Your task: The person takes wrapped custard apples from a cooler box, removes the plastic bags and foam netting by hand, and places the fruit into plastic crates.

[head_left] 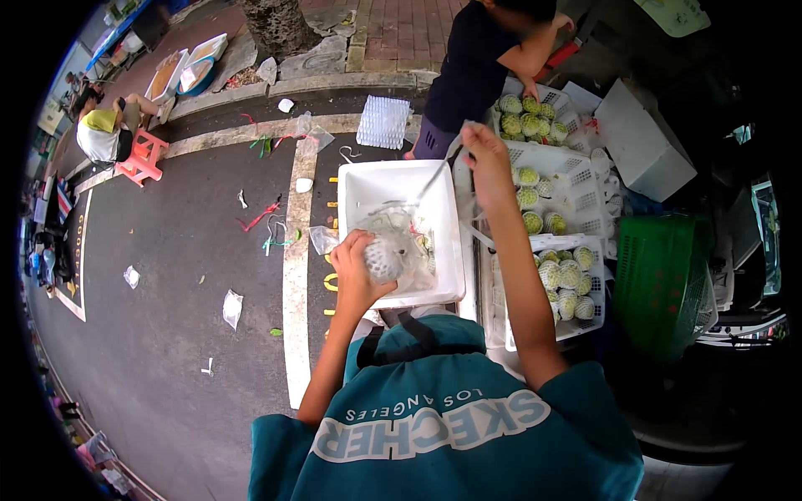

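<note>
My left hand (359, 271) is wrapped around a round fruit in a white foam net (384, 258), above a white plastic tub (352, 188). Clear plastic lies around the fruit and inside the tub, along with small red and green bits. Raised over the tub's right side, my right hand (489, 159) has its fingers pinched together. A thin greyish strip (433, 178), smeared by motion, runs from near those fingers down toward the tub; its kind is unclear.
White crates (585, 188) of green fruit in foam nets stand at the right, beside a green crate (660, 275). Another person (464, 71) reaches into the far crate. Someone sits on a red stool (144, 157) at the left. Litter and a fruit tray liner (383, 122) lie on the road.
</note>
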`<state>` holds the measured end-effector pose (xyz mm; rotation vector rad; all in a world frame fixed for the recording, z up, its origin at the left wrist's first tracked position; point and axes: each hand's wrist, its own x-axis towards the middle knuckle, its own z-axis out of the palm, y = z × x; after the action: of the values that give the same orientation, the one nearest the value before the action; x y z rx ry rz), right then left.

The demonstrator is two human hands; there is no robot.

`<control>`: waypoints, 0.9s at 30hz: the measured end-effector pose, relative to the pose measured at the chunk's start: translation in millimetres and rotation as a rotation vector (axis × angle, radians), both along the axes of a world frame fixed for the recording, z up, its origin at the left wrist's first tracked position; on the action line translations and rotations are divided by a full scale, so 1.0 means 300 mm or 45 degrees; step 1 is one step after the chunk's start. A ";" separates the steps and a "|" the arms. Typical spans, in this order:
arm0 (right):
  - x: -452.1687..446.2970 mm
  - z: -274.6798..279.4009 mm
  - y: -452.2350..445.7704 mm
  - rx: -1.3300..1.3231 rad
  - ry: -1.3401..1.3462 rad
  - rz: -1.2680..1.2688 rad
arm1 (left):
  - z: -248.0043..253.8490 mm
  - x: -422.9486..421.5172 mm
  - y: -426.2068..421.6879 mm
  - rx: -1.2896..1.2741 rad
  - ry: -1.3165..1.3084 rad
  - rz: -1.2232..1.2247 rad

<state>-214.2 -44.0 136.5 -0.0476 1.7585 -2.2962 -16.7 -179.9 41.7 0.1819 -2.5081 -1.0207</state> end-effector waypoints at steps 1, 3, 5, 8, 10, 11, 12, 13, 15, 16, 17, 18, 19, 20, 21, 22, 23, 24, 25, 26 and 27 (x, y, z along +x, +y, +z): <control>-0.040 -0.018 0.026 0.098 0.091 -0.012 | -0.023 0.018 0.010 0.002 0.006 0.010; -0.107 -0.039 0.071 0.187 0.210 -0.041 | -0.062 0.045 0.020 0.023 0.012 0.026; -0.131 -0.030 0.097 0.256 0.134 -0.128 | -0.098 0.065 0.028 0.041 0.029 0.061; -0.146 -0.043 0.125 0.288 0.298 -0.102 | -0.133 0.077 0.019 0.107 -0.029 0.136; -0.135 -0.069 0.102 0.297 0.307 -0.043 | -0.142 0.089 0.005 0.126 -0.120 0.206; -0.128 -0.090 0.093 0.307 0.321 -0.004 | -0.150 0.091 -0.002 0.391 -0.116 0.249; -0.121 -0.113 0.085 0.317 0.336 0.033 | -0.163 0.093 -0.009 0.657 -0.109 0.290; -0.115 -0.147 0.075 0.314 0.333 0.044 | -0.177 0.096 -0.019 0.642 -0.044 0.301; -0.102 -0.247 0.045 0.442 0.309 0.301 | -0.183 0.098 -0.033 0.705 -0.042 0.335; -0.095 -0.286 0.030 0.506 0.299 0.430 | -0.181 0.096 -0.040 0.771 -0.038 0.361; -0.088 -0.324 0.023 0.504 0.300 0.441 | -0.187 0.091 -0.047 0.754 -0.013 0.353; -0.072 -0.341 0.009 0.639 0.502 0.471 | -0.174 0.086 -0.050 0.754 -0.009 0.364; -0.060 -0.353 0.000 0.771 0.706 0.497 | -0.158 0.082 -0.051 0.774 0.017 0.341; -0.050 -0.363 -0.002 0.767 0.712 0.508 | -0.142 0.076 -0.050 0.794 0.044 0.317; -0.027 -0.351 -0.004 0.892 0.697 0.543 | -0.129 0.069 -0.050 0.792 0.048 0.328; 0.007 -0.319 -0.010 1.018 0.681 0.574 | -0.117 0.062 -0.050 0.672 0.079 0.324; 0.046 -0.284 -0.010 0.935 0.620 0.673 | -0.103 0.055 -0.050 0.552 0.110 0.318; 0.097 -0.224 -0.022 0.832 0.615 0.777 | -0.080 0.050 -0.053 0.552 0.112 0.323; 0.143 -0.197 -0.032 0.847 0.630 0.823 | -0.052 0.046 -0.054 0.320 0.142 0.291; 0.183 -0.178 -0.039 0.863 0.642 0.868 | -0.029 0.043 -0.054 0.090 0.169 0.256; 0.219 -0.152 -0.045 0.865 0.638 0.867 | -0.013 0.040 -0.053 0.092 0.166 0.255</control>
<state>-148.6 -57.7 90.9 -0.9868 2.1965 -1.2027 -4.8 -195.9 37.8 0.3677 -2.2851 -1.0079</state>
